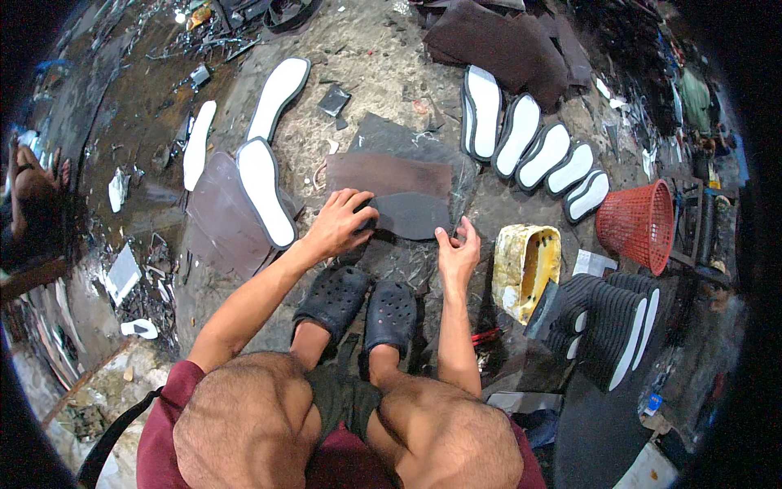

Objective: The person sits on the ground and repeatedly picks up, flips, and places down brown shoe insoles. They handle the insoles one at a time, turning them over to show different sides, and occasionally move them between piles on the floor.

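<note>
A dark grey shoe sole lies crosswise in front of me, its far edge over a brown rectangular sheet. The fingers of my left hand are bent round the sole's left end and grip it; the fingers hide that end. At the other end is my right hand, its thumb tip against the sole's near corner. The index finger stands apart from that thumb, and nothing is held between them. Under the brown sheet shows a darker grey sheet.
White-faced soles lie at left, partly on translucent sheeting. More white-faced soles fan out at right. Beyond them are a yellow glue-stained container, a red basket and stacked dark soles. Brown sheets lie at the back.
</note>
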Tool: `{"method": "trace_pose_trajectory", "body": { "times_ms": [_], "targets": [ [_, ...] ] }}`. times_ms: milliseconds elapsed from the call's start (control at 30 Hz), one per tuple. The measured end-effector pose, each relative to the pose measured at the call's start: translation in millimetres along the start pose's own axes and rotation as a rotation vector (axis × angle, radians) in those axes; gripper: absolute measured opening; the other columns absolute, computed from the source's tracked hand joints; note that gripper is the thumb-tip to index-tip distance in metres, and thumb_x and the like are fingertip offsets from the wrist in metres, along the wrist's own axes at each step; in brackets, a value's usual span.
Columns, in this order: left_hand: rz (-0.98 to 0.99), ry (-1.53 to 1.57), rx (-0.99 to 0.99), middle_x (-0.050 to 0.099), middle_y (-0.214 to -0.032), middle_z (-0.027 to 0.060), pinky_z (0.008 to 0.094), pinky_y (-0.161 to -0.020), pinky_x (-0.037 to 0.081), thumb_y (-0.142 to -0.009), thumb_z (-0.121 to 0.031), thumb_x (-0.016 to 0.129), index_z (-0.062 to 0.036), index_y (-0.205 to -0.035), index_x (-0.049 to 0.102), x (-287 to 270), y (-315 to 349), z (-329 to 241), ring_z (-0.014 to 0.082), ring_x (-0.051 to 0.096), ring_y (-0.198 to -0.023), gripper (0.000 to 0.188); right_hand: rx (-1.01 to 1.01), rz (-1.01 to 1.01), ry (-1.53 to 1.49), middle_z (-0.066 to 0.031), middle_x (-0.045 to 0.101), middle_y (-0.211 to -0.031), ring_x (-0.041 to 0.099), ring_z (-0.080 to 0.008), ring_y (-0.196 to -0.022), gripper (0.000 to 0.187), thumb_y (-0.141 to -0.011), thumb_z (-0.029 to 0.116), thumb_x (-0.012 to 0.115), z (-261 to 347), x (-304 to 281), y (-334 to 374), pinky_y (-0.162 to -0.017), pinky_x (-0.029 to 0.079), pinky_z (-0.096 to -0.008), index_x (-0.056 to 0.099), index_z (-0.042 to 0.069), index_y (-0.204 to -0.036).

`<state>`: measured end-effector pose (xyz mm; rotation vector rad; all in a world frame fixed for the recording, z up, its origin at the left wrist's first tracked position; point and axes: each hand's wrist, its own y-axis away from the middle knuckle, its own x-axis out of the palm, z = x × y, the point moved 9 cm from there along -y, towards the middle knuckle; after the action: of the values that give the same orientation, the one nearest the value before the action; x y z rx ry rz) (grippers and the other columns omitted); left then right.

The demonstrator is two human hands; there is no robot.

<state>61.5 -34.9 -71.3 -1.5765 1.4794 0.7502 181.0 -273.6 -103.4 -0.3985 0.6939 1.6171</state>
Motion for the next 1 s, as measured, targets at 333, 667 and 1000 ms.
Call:
{"method": "trace_pose_trajectory", "body": {
  "times_ms": [333,667,1000],
  "targets": [
    [0.027,0.088,-0.075,0.048,-0.143,0.0099,0.0468,-0.106,0.041,-0.076,-0.025,0.079,-0.0172,-0.129,0.056,-10.6,6.9,8.0,0.0343,0.048,-0.126,0.058,0.285,0.231,-0.622,-0.0024,0.061,-0.084,0.055,-0.0104,-0.076,0.049,-0.080,0.008,0.081,31.9,9.4,-10.1,-0.070,0.044,-0.0221,0.059,0.005,-0.124],
    [-0.312,0.516,-0.466,0.073,-0.100,0.0093,0.0301,-0.081,0.054,-0.075,0.003,0.075,-0.0061,-0.118,0.068,-113.6,0.9,5.5,0.0192,0.069,-0.089,0.044,-0.271,0.057,-0.954,-0.0129,0.045,-0.136,0.058,-0.0270,-0.113,0.070,-0.085,-0.004,0.070,191.8,-31.8,14.5,-0.089,0.054,-0.0335,0.036,0.004,-0.145],
    [-0.396,1.704,-0.891,0.067,-0.116,0.0120,0.0346,-0.092,0.054,-0.081,-0.003,0.079,0.0019,-0.131,0.052,-90.1,1.1,-20.5,0.0189,0.066,-0.101,0.057,-0.005,0.481,-0.987,-0.0161,0.047,-0.144,0.048,-0.0261,-0.130,0.089,-0.071,-0.005,0.084,181.7,16.9,55.3,-0.112,0.037,-0.0409,0.036,0.001,-0.146]
  ]
}}
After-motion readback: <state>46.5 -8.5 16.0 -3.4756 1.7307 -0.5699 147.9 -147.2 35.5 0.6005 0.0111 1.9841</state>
